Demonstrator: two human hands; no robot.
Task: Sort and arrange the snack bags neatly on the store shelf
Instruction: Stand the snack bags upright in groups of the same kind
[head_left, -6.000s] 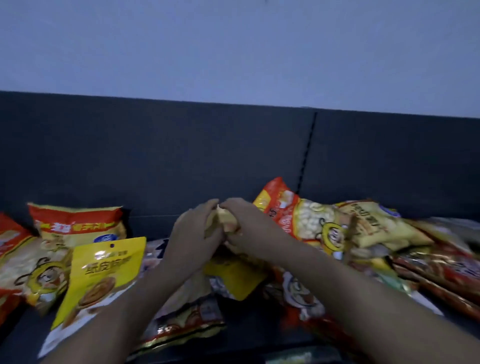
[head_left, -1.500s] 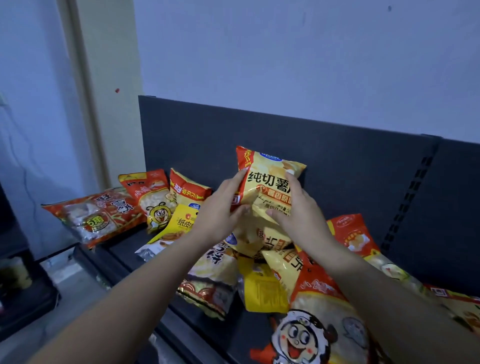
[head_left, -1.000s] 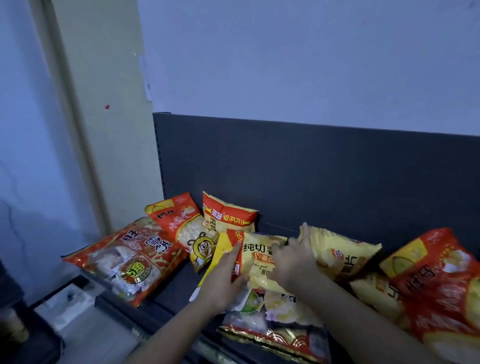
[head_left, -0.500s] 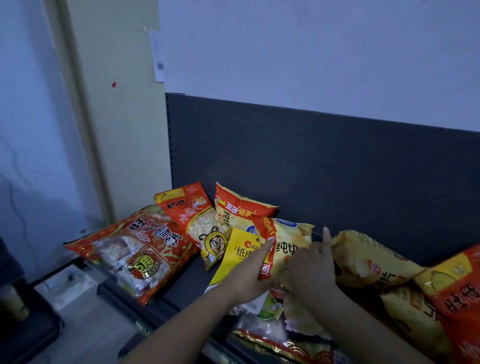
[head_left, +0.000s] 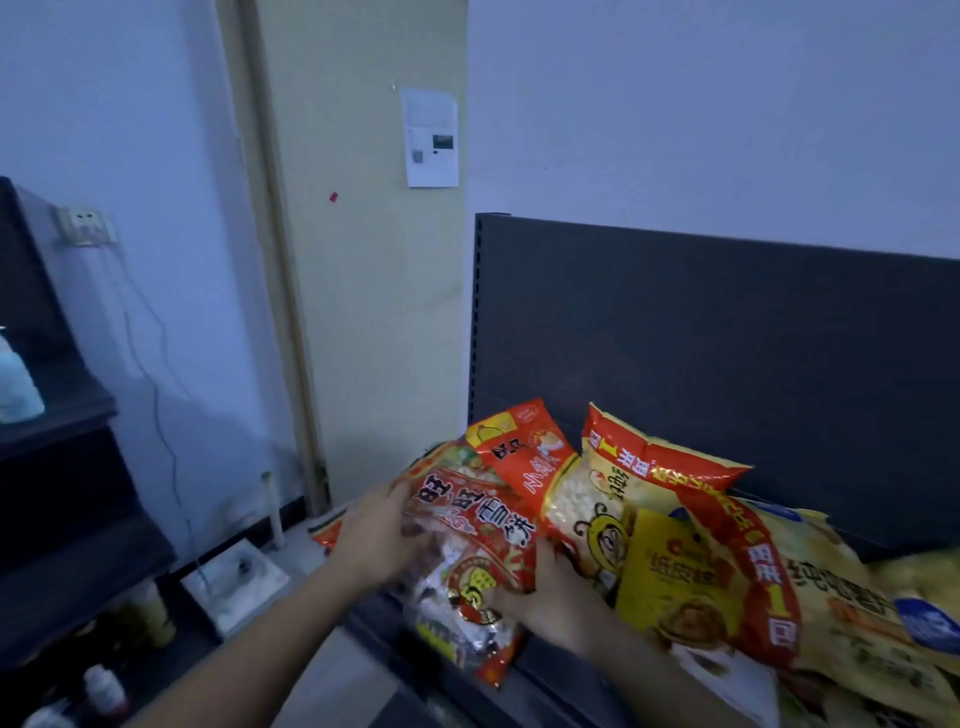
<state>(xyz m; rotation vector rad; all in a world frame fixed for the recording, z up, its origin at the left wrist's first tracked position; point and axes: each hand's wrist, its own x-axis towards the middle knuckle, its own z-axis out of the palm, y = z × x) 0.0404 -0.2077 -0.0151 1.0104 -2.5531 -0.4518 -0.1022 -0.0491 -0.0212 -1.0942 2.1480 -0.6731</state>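
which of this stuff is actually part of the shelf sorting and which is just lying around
Part of the job: big red bag, gripped by left hand and right hand; bee bag; yellow bag; chip bag; shelf.
Just lying about: wall socket; paper notice; blue bottle; dark cabinet.

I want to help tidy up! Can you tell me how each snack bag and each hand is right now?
big red bag: held tilted at the shelf's left end.
left hand: grips the big red bag's left side.
right hand: holds its right edge.
bee bag: propped up, leaning back.
small yellow bag: lying on other bags.
long yellow bag: lying slanted over the pile.
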